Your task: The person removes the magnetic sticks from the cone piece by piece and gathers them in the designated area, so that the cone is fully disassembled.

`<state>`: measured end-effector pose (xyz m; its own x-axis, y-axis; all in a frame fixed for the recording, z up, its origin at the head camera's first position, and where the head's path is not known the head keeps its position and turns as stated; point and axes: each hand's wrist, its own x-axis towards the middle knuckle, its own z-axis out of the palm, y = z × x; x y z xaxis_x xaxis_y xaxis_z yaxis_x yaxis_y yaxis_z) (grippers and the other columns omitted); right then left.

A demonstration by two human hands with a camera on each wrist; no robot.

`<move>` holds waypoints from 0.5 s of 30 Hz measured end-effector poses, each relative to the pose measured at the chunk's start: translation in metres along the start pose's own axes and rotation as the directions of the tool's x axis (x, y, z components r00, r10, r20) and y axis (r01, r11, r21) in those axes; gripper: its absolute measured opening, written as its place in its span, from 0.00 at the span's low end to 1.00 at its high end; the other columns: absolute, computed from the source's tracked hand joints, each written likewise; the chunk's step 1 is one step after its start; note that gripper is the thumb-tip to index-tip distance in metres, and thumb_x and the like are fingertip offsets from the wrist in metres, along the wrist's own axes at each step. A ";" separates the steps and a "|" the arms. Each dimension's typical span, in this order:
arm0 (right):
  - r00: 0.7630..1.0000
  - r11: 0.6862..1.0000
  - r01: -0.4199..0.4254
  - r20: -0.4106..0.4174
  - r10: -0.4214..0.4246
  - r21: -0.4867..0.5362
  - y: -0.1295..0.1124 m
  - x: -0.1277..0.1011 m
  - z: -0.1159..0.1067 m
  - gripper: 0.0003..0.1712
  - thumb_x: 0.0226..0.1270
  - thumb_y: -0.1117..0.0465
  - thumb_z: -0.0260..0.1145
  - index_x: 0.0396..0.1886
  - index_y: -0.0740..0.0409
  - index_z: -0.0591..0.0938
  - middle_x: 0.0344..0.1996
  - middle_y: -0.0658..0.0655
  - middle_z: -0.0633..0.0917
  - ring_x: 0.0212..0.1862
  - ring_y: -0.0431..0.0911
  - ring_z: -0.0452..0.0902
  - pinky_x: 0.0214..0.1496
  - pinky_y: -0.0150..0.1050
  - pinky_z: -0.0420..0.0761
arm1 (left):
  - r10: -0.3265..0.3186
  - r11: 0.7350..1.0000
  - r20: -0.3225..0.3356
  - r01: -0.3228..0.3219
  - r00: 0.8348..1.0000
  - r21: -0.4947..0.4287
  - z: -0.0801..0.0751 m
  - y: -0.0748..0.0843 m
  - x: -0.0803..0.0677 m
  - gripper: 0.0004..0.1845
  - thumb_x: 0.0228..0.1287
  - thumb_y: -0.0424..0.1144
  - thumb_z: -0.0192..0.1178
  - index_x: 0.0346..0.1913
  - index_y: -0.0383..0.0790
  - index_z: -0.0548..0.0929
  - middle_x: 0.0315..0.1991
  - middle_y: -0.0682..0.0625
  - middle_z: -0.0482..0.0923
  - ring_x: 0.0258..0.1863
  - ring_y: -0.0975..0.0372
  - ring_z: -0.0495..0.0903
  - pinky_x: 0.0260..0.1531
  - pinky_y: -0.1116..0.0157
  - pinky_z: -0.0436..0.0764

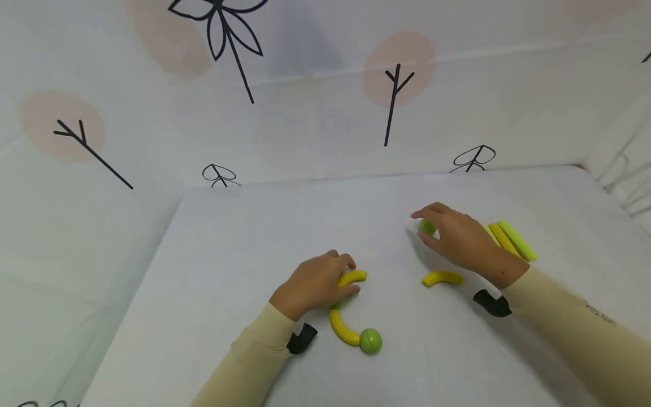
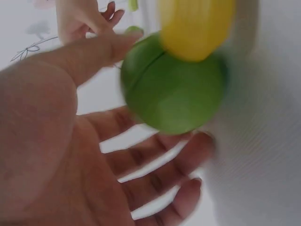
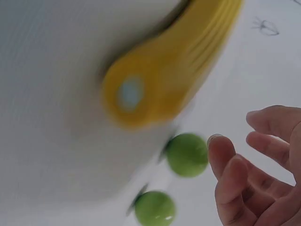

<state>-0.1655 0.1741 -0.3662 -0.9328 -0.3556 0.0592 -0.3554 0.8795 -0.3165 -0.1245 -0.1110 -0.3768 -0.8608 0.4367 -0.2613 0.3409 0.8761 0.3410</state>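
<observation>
On the white cloth-covered desk [image 1: 254, 237], the green toy ball [image 1: 370, 341] joined to the lower end of a curved yellow toy banana piece [image 1: 342, 329] serves as the landmark.

Just up and to the left of that ball, the left hand [image 1: 317, 281] lies palm down with its fingers curled over one end of a second short yellow banana piece [image 1: 352, 277], which it pinches between thumb and fingertips. In the left wrist view the palm [image 2: 56, 155] looks spread, with the ball [image 2: 171, 87] blurred close in front of it.

Up and to the right of the ball, well apart from it, the right hand [image 1: 458, 237] cups a small green toy ball [image 1: 427, 227], thumb and forefinger to either side of it; whether they actually squeeze it cannot be told. In the right wrist view its fingers [image 3: 225, 160] are loosely bent just beside a green ball [image 3: 187, 154].

A third yellow curved piece [image 1: 442, 277] lies to the right of the landmark ball, just below the right hand. Further right, behind the right wrist, lies a stack of yellow and lime-green flat strips [image 1: 511, 240].
</observation>
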 end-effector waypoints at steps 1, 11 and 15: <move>1.000 1.000 0.014 -0.013 -0.014 0.003 -0.004 -0.003 0.000 0.24 0.68 0.60 0.68 0.62 0.58 0.79 0.60 0.65 0.78 0.35 0.50 0.81 0.33 0.42 0.82 | -0.016 1.000 0.008 0.015 1.000 0.016 -0.002 0.000 -0.002 0.25 0.64 0.58 0.65 0.58 0.50 0.80 0.44 0.52 0.78 0.27 0.63 0.73 0.29 0.67 0.74; 0.990 0.988 0.138 -0.047 -0.135 0.072 -0.050 -0.032 0.019 0.19 0.63 0.60 0.72 0.54 0.56 0.84 0.51 0.57 0.82 0.21 0.34 0.68 0.25 0.27 0.73 | -0.121 0.991 0.131 0.113 0.984 0.068 -0.014 0.005 -0.013 0.29 0.54 0.62 0.70 0.49 0.46 0.77 0.23 0.54 0.72 0.23 0.62 0.71 0.26 0.65 0.70; 0.989 0.979 0.144 0.001 -0.146 0.143 -0.065 -0.038 0.029 0.19 0.62 0.59 0.73 0.54 0.54 0.84 0.50 0.55 0.82 0.22 0.32 0.67 0.26 0.26 0.73 | -0.109 0.993 0.147 0.102 0.983 0.056 -0.013 0.006 -0.012 0.26 0.55 0.59 0.71 0.46 0.45 0.77 0.25 0.54 0.75 0.25 0.63 0.72 0.27 0.66 0.71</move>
<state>-0.1047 0.1208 -0.3755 -0.8708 -0.4804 0.1042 -0.4741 0.7648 -0.4363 -0.1169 -0.1140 -0.3599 -0.8279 0.3640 -0.4266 0.2721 0.9259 0.2620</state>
